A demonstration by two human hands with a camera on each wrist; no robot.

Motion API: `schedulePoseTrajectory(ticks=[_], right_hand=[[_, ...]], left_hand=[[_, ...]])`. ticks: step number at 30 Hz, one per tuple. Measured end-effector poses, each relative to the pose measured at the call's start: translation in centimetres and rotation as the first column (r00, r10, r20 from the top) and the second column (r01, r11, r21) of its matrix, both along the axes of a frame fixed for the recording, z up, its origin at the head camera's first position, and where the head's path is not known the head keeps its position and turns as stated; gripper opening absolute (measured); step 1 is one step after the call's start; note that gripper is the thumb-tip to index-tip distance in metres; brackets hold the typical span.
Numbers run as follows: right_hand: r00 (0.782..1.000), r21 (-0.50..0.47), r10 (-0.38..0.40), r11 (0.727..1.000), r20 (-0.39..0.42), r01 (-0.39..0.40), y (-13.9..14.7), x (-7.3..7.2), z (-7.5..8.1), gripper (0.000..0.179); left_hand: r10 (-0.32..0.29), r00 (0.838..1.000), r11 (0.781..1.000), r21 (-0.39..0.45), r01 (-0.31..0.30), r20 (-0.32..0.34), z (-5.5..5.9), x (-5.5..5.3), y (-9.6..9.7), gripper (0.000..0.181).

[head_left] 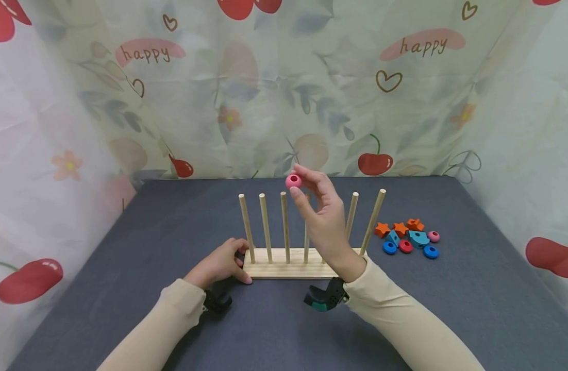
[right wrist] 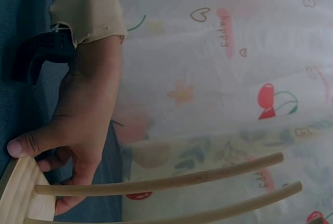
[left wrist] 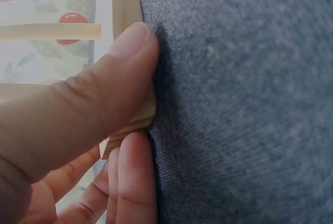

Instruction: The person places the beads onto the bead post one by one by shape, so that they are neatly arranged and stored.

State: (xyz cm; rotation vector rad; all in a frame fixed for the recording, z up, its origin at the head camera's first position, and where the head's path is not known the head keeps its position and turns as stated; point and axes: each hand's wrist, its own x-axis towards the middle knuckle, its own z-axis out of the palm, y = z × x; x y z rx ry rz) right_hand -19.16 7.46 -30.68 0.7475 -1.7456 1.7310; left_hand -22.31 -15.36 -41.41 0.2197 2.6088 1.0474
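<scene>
My right hand (head_left: 328, 219) pinches a round pink bead (head_left: 290, 185) between thumb and fingers, its hole showing. The bead is held above a wooden peg stand, near the top of the third peg (head_left: 285, 226) from the left; they look apart in the head view. Behind the hand, the fourth peg is partly hidden. With my left hand (head_left: 221, 263) I grip the left end of the stand's base (head_left: 279, 271), thumb on its front edge. The left wrist view shows that thumb (left wrist: 125, 52) on the wood. No beads show on the visible pegs.
Right of the stand lies a loose group of pieces: orange stars (head_left: 382, 230), blue rings (head_left: 431, 252), a red bead (head_left: 405, 247), light blue shapes (head_left: 419, 239) and another pink bead (head_left: 434, 236). A dark grey cloth (head_left: 172, 221) covers the table, with printed curtains (head_left: 274, 93) around it.
</scene>
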Motion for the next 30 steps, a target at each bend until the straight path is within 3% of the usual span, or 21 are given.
schedulePoseTrajectory(ticks=[13,30], right_hand=[[0.994,0.042,-0.056,0.998,0.090,0.052,-0.6,-0.9,-1.2,0.041],[0.968,-0.036,0.026,0.999,0.251,-0.017,-0.9,-1.1,-1.8,0.039]], left_hand=[[-0.004,1.000,1.000,-0.001,0.004,0.004,0.2,0.1,0.1,0.069],[-0.008,1.000,1.000,-0.011,0.008,0.000,0.1,0.0,0.0,0.067]])
